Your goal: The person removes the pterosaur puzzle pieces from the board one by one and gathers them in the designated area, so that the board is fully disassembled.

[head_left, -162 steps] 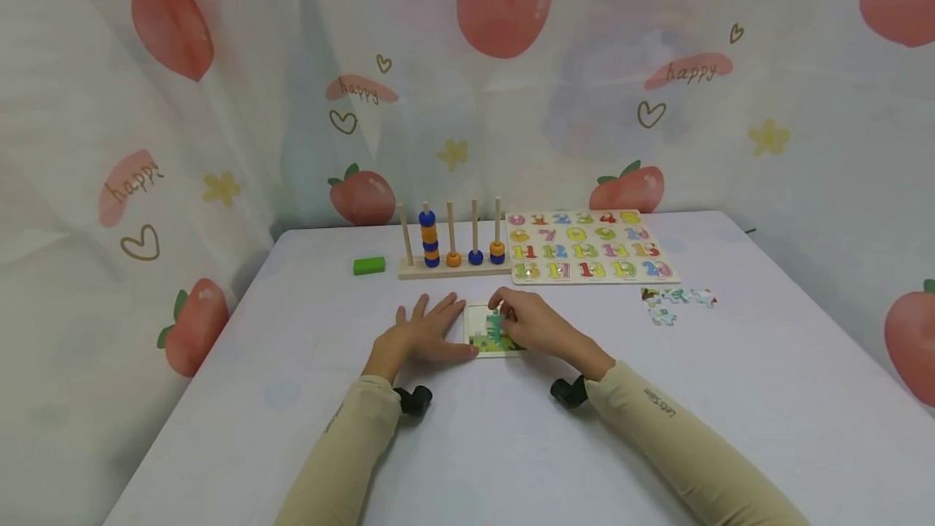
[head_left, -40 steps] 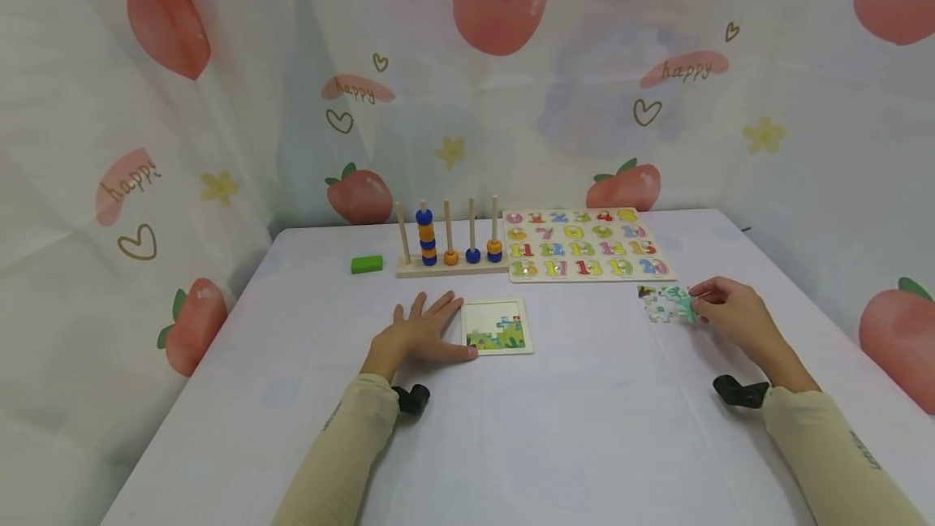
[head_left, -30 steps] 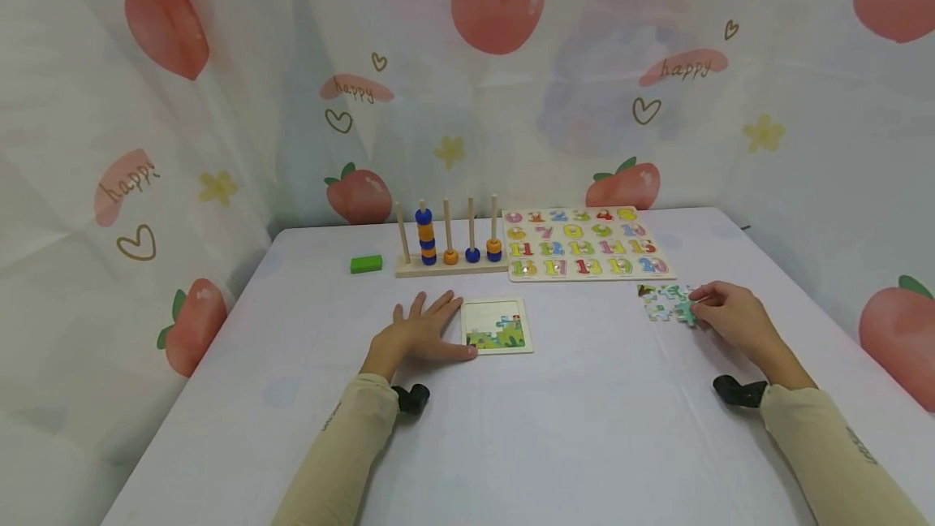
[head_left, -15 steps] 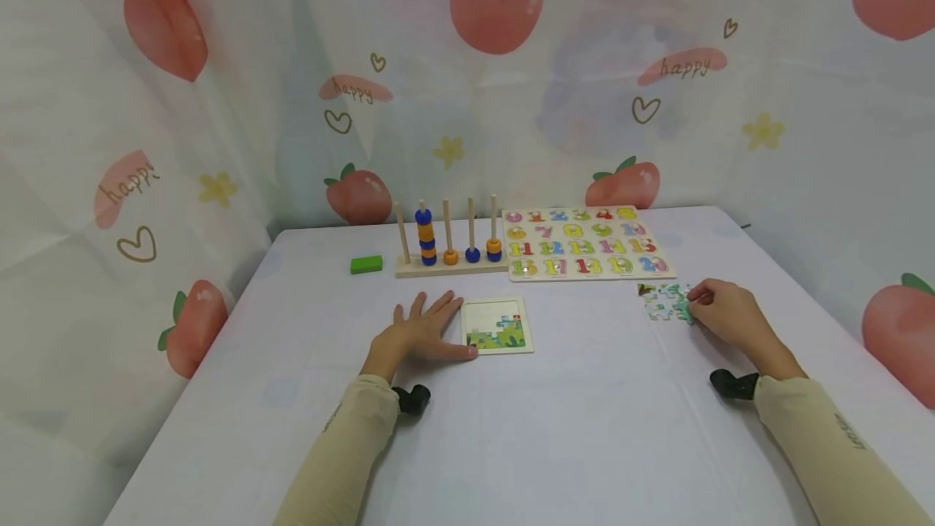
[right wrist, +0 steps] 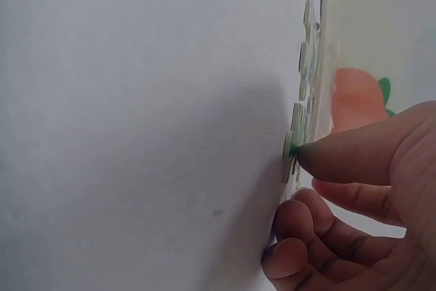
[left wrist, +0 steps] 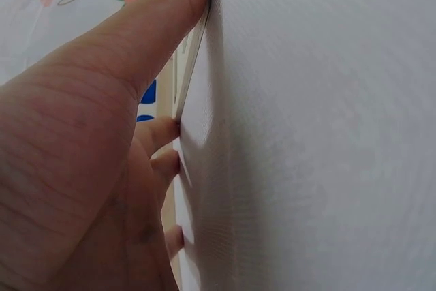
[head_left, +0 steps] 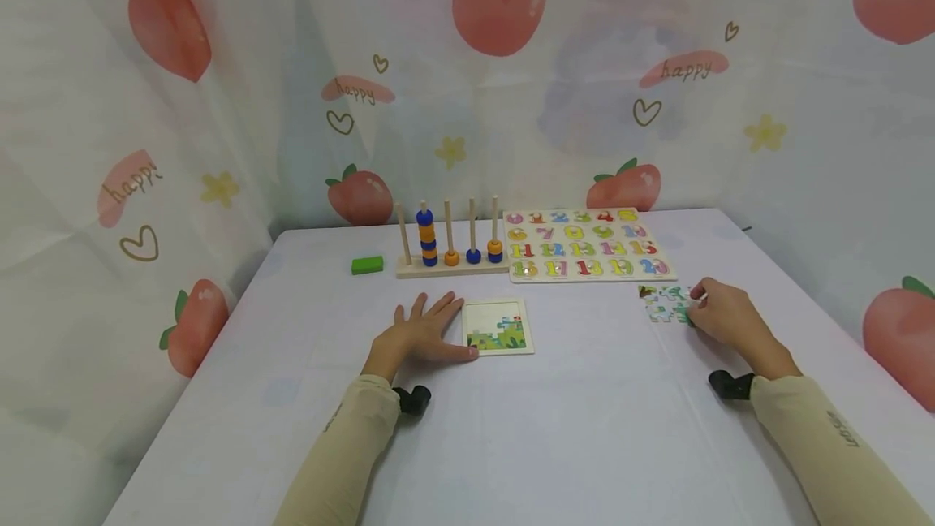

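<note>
My left hand (head_left: 420, 335) lies spread on the table at the left edge of a small square jigsaw tray (head_left: 529, 316). Its thumb and index finger touch the tray's frame. Green picture pieces fill the lower and right part of the tray; the upper left shows bare backing. At the right, my right hand (head_left: 730, 316) has its fingers curled at a cluster of loose jigsaw pieces (head_left: 661, 313). Up close in the right wrist view, the thumb (right wrist: 327, 158) presses on a green-marked jigsaw piece (right wrist: 289, 151), pinching it low at the table; the other fingers curl under the palm.
Behind the tray stands a wooden peg rack (head_left: 453, 269) with blue and orange beads. Right of it lies a number board (head_left: 592, 246). A green block (head_left: 368, 265) is at the left. A printed curtain (head_left: 409, 39) surrounds the white table.
My right hand has moved from the tray to the loose pieces at the right, and the teal piece it held over the tray is gone from there. Lately it shifts only slightly; my left hand stays.
</note>
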Demonstrator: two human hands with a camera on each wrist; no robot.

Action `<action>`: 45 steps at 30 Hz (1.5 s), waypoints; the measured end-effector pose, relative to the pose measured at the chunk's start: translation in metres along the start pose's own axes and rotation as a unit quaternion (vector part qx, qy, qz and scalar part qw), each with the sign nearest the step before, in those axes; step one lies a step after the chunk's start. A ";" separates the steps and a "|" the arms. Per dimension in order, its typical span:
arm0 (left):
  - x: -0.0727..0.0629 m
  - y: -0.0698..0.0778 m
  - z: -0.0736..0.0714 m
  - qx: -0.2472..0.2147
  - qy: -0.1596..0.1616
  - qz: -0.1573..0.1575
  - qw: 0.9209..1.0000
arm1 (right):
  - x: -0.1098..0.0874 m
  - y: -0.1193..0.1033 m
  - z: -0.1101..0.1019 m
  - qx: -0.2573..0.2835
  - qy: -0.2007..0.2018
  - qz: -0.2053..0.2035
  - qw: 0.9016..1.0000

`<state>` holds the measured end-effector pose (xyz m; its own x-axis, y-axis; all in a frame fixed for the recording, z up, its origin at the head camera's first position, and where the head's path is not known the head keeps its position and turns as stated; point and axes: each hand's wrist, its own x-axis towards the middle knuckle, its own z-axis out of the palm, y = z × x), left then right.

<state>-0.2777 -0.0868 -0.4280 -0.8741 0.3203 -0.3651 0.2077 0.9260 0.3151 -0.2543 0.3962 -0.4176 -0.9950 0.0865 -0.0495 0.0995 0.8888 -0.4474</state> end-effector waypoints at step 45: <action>-0.009 0.003 -0.004 0.004 0.008 0.008 1.000 | -0.009 -0.115 0.036 0.121 -0.008 -0.166 0.979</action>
<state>-0.2713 -0.0876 -0.4206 -0.8773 0.3321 -0.3465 0.2254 0.9225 0.3134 -0.2565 0.2767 -0.3977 -0.9729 -0.1974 0.1203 -0.2280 0.7347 -0.6389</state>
